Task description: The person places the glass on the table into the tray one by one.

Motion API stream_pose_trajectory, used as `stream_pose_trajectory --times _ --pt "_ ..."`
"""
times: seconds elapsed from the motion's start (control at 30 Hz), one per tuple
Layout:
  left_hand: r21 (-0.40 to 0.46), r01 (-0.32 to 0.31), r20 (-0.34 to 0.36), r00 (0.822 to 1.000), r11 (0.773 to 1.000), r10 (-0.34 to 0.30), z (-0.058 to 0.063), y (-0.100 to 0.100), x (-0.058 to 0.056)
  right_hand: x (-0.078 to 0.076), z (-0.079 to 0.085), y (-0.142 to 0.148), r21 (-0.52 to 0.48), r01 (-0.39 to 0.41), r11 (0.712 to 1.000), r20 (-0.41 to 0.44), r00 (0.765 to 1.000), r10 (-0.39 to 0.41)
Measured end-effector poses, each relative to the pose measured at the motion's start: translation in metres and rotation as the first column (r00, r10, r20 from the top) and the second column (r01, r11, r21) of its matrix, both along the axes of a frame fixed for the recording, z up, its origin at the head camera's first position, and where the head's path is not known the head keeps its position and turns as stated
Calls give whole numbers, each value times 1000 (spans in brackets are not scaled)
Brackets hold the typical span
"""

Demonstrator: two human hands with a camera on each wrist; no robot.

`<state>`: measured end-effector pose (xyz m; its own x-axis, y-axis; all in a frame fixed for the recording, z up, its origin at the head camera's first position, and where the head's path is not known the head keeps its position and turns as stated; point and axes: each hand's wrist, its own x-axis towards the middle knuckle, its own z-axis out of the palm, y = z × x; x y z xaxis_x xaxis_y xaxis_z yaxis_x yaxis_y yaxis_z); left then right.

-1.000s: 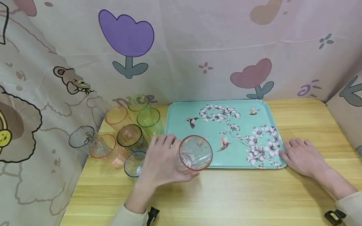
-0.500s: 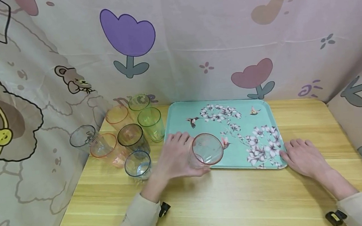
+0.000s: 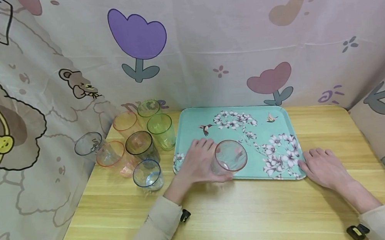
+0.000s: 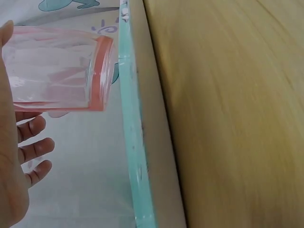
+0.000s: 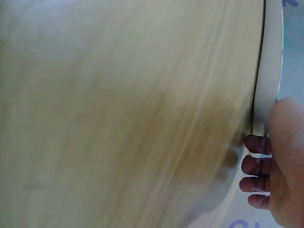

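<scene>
My left hand (image 3: pixel 200 161) grips a clear drinking glass with a pink rim (image 3: pixel 230 155) over the near edge of a mint-green tray (image 3: pixel 191 126) printed with flowers and hummingbirds. In the left wrist view, the base of the glass (image 4: pixel 57 69) hangs slightly above the tray's rim (image 4: pixel 129 128), apart from it. My right hand (image 3: pixel 324 167) lies at the tray's near right corner, its thumb against the edge. The right wrist view shows the fingers of that hand (image 5: pixel 259 165) loosely bent beside the tray's side (image 5: pixel 270 61), with nothing held.
Left of the tray, several tinted glasses stand upright close together: blue-rimmed (image 3: pixel 148 175), brown (image 3: pixel 142 148), green (image 3: pixel 161 132), orange (image 3: pixel 125 123), pinkish (image 3: pixel 112 158) and grey (image 3: pixel 88 144). A patterned cloth (image 3: pixel 197 26) hangs behind the wooden table (image 3: pixel 250 218).
My left hand has moved right with the pink-rimmed glass, away from the group of glasses and along the tray's near edge. The right hand and tray have not visibly moved.
</scene>
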<state>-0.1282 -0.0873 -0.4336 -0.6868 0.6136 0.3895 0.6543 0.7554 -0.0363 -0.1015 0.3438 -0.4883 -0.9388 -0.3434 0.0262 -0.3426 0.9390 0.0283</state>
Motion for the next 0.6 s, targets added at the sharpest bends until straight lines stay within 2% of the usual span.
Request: stream_pose_trajectory --times 0.27,0.4,0.6 --pt "-14 3 88 996 1000 -2 -7 19 -10 1 -1 1 -5 7 1000 16 1000 -7" --pt "-21 9 100 995 1000 -7 -9 31 -14 1 -1 2 -9 17 1000 20 1000 -17" --pt "-52 12 82 997 999 -8 -11 47 -22 0 0 0 -9 13 1000 22 1000 -13"
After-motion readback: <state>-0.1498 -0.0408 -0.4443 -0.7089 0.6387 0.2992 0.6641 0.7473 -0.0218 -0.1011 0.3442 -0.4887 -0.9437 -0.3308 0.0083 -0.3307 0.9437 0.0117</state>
